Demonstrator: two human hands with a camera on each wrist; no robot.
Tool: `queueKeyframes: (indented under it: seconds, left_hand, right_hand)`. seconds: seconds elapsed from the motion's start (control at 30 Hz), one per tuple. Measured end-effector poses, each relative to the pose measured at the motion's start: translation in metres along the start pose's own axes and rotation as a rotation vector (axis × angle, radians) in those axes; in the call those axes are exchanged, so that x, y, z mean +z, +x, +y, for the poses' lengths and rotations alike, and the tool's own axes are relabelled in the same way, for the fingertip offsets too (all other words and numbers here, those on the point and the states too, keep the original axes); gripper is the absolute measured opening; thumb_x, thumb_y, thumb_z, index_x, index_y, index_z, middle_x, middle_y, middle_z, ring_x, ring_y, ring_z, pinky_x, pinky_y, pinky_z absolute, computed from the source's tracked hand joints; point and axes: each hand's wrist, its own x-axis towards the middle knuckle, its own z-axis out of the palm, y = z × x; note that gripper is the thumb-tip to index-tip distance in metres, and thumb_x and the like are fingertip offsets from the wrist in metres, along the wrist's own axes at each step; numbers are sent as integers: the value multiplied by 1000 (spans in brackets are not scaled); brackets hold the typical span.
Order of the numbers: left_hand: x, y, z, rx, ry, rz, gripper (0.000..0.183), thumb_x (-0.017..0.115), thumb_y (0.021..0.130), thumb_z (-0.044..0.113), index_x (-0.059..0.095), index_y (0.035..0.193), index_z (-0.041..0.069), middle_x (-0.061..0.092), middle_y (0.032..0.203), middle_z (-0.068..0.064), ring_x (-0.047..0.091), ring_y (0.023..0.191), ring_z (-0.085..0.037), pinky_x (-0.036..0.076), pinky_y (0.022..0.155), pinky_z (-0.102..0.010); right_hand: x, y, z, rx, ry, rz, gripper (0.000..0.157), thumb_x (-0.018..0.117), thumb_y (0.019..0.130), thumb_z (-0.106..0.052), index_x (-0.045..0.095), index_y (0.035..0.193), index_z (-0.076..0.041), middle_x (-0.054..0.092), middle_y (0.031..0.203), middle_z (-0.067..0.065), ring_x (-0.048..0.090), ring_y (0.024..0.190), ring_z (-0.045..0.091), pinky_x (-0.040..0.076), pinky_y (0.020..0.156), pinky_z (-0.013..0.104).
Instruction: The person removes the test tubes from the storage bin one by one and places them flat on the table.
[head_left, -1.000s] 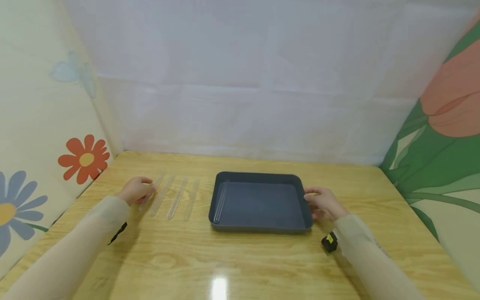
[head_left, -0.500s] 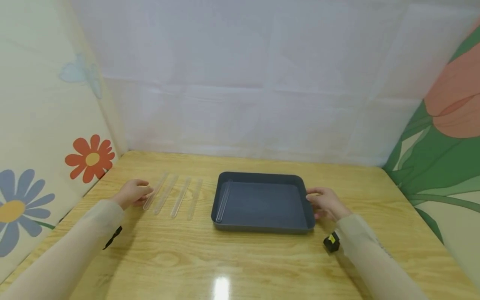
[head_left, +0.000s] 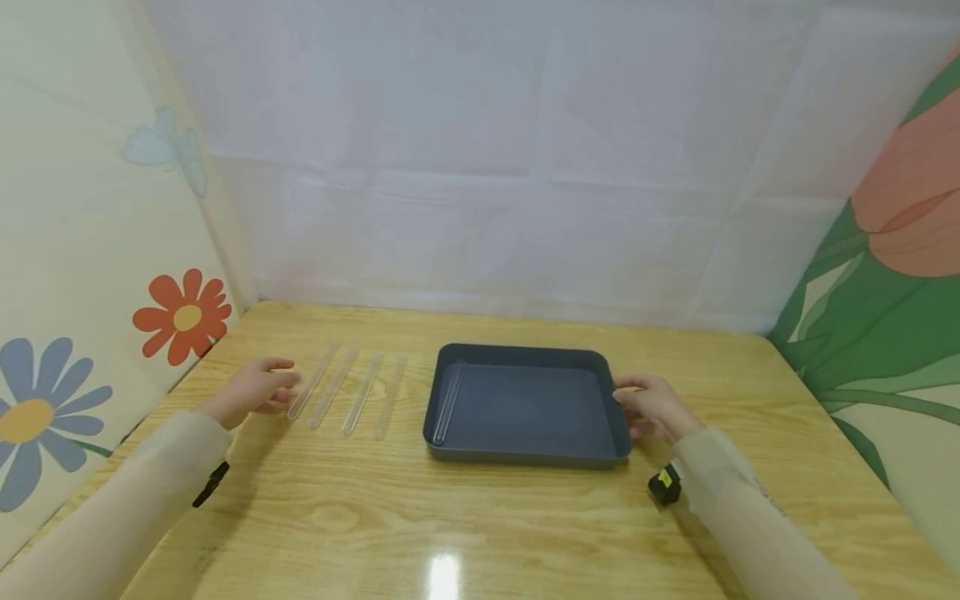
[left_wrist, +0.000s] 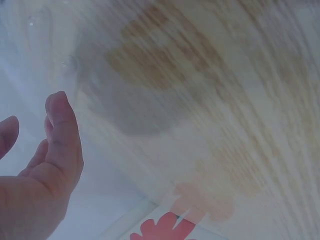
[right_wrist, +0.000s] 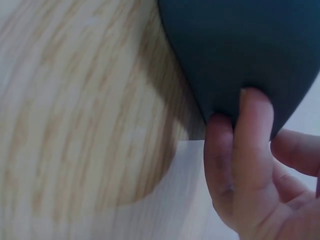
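Note:
My left hand (head_left: 258, 389) hovers at the left of the table, thumb and fingers parted, with nothing between them. Just right of its fingertips lies a clear test tube (head_left: 312, 383), first of several side by side in a slanting row. In the left wrist view the hand (left_wrist: 50, 165) shows relaxed, slightly bent fingers. A dark grey rectangular tray (head_left: 525, 458) sits right of the row, with one clear tube (head_left: 447, 404) along its left inner side. My right hand (head_left: 652, 404) holds the tray's right wall, fingers on the outside in the right wrist view, the thumb by its edge.
The wooden table (head_left: 337, 517) carries everything. A white cloth backdrop (head_left: 487, 208) rises behind it, and flower-patterned panels stand at the left (head_left: 67, 250) and right (head_left: 885, 333). A small black device (head_left: 664, 485) with a yellow mark sits by the right wrist.
My left hand has drawn back a little to the left, away from the leftmost tube, its fingertips now apart from it. The right hand stays at the tray; the head view shifted slightly.

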Motion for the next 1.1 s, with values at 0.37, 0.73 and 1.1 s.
queueKeyframes:
  seconds: [0.37, 0.73, 1.1]
  left_hand:
    - [6, -22, 20, 52, -68, -15, 64, 38, 109, 27, 17, 151, -17, 39, 143, -42, 66, 91, -10, 60, 78, -24]
    - [28, -34, 37, 115, -153, -76, 65, 42, 109, 29, 21, 151, -15, 45, 139, -39, 68, 97, -13, 59, 81, -26]
    - [45, -38, 48, 104, -283, -144, 60, 40, 109, 24, 20, 153, -13, 52, 135, -27, 67, 92, -4, 58, 80, -25]
  right_hand:
    - [0, -2, -1, -5, -10, -6, 43, 49, 103, -8, 41, 143, 8, 68, 100, 7, 63, 74, 11, 54, 55, 25]
    - [1, -2, 2, -8, 2, -1, 45, 49, 103, -8, 40, 143, 9, 66, 99, 7, 62, 75, 12, 53, 54, 26]
    - [-1, -1, 2, -1, -3, 0, 45, 48, 104, -10, 40, 145, 6, 66, 104, 8, 61, 76, 12, 53, 56, 26]
